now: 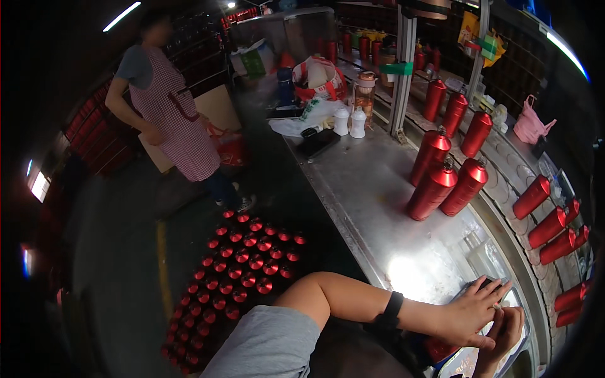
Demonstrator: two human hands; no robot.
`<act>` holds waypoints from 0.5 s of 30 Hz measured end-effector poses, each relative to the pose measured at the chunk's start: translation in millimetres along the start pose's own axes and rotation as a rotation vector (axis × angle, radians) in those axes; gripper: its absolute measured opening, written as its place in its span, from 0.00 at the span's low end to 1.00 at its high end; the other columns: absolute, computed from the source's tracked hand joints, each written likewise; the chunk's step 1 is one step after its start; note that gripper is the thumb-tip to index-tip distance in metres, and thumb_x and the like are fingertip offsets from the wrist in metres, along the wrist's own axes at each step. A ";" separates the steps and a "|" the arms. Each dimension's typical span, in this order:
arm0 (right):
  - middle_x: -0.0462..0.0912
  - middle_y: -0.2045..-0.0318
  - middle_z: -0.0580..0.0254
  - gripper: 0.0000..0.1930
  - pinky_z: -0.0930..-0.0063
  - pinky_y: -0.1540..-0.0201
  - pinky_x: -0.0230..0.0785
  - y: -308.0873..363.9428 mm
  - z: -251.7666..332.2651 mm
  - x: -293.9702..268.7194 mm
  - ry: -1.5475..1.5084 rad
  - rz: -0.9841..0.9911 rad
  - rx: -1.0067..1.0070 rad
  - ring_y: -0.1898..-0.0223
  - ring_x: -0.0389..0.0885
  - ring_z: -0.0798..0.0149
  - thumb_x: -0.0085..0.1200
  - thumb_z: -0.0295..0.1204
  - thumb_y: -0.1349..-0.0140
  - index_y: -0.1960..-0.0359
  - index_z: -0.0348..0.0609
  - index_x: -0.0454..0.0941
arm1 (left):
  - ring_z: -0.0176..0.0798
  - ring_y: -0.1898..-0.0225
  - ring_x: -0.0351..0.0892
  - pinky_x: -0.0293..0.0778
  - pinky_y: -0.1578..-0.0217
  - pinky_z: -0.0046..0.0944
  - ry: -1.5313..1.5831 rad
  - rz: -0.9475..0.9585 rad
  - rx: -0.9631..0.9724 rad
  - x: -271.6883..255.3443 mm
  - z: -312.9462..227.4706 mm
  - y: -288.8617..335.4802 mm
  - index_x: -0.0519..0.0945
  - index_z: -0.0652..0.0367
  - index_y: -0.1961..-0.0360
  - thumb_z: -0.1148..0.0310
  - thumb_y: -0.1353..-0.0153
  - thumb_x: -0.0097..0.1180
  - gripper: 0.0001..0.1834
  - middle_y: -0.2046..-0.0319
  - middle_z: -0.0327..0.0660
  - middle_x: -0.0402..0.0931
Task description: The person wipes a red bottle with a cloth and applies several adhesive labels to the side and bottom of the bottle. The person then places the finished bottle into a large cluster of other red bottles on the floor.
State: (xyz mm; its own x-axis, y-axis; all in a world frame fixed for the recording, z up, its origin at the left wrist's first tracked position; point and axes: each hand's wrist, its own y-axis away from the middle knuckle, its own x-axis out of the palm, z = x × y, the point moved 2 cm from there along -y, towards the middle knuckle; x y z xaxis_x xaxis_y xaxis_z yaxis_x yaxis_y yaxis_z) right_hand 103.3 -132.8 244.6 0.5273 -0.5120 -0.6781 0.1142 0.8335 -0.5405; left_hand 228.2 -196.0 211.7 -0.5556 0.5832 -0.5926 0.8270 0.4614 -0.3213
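My left hand (469, 316) reaches across from the lower edge, a dark band on its wrist and a ring on one finger. Its fingers are stretched out over a small black object (490, 285) at the bright end of the metal table. Close against it is my right hand (506, 331), its fingers curled together; what they hold, if anything, is hidden. Below my left wrist, part of a red bottle (438, 348) shows, mostly covered by my arm. Farther up the table stand several red metal bottles (432, 191) with narrow necks.
A curved conveyor (504, 183) with more red bottles (547, 228) runs along the right. Many red bottles (249, 258) stand on the floor at left. A person in a checked apron (169, 116) stands beyond them. Two white bottles (357, 123) and a phone (318, 143) lie near a metal post (403, 75).
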 end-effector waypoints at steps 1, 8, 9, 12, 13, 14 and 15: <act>0.66 0.75 0.58 0.07 0.67 0.71 0.60 -1.2 -0.4 2.1 0.002 0.006 -0.024 0.74 0.67 0.60 0.53 0.18 0.39 0.74 0.37 0.68 | 0.75 0.29 0.38 0.33 0.32 0.68 0.070 0.016 -0.013 -2.1 0.3 1.3 0.73 0.73 0.45 0.35 0.38 0.44 0.44 0.30 0.72 0.37; 0.66 0.75 0.58 0.05 0.66 0.69 0.60 -6.6 14.3 2.0 0.005 0.040 -0.138 0.72 0.67 0.58 0.52 0.21 0.41 0.73 0.37 0.68 | 0.72 0.27 0.37 0.32 0.31 0.66 0.199 0.130 -0.061 -18.0 -1.2 0.6 0.82 0.68 0.57 0.33 0.35 0.37 0.42 0.28 0.68 0.38; 0.66 0.75 0.58 0.06 0.66 0.69 0.60 -7.3 14.9 3.2 -0.030 0.045 -0.105 0.72 0.67 0.59 0.51 0.21 0.40 0.73 0.37 0.68 | 0.72 0.27 0.37 0.32 0.31 0.66 0.197 0.132 -0.063 -18.5 1.0 -0.5 0.82 0.68 0.57 0.33 0.35 0.37 0.42 0.28 0.68 0.38; 0.67 0.74 0.61 0.05 0.69 0.68 0.61 -8.6 9.9 6.9 -0.094 0.029 -0.036 0.71 0.68 0.63 0.51 0.22 0.37 0.71 0.37 0.70 | 0.70 0.27 0.34 0.33 0.32 0.67 0.183 0.120 -0.069 -19.1 8.9 -2.2 0.79 0.71 0.56 0.34 0.33 0.34 0.43 0.29 0.69 0.39; 0.68 0.73 0.62 0.05 0.71 0.68 0.62 -7.5 6.4 7.6 -0.121 0.011 0.001 0.70 0.69 0.65 0.51 0.23 0.35 0.69 0.37 0.71 | 0.66 0.26 0.34 0.34 0.32 0.67 0.235 0.034 -0.059 -17.9 10.0 -2.1 0.78 0.70 0.56 0.35 0.32 0.32 0.42 0.29 0.68 0.41; 0.68 0.73 0.62 0.05 0.71 0.68 0.62 -5.8 4.2 9.3 -0.122 0.007 -0.001 0.70 0.69 0.65 0.51 0.23 0.35 0.69 0.37 0.71 | 0.63 0.25 0.34 0.36 0.32 0.66 0.286 -0.051 -0.050 -17.2 10.8 -2.6 0.78 0.70 0.55 0.36 0.31 0.31 0.42 0.29 0.67 0.44; 0.69 0.71 0.64 0.06 0.72 0.67 0.63 -1.9 -1.6 9.3 -0.243 -0.072 0.123 0.68 0.70 0.68 0.51 0.26 0.34 0.67 0.36 0.71 | 0.63 0.25 0.34 0.36 0.32 0.66 0.282 -0.041 -0.043 -15.5 11.6 -5.9 0.78 0.70 0.55 0.36 0.31 0.31 0.42 0.29 0.67 0.44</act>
State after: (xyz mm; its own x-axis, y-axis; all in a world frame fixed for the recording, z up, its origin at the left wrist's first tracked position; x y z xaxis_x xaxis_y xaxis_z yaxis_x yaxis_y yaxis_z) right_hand 106.7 -139.5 238.5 0.6986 -0.5184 -0.4931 0.2519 0.8233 -0.5087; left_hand 232.9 -215.5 214.2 -0.5958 0.7232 -0.3493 0.8021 0.5132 -0.3056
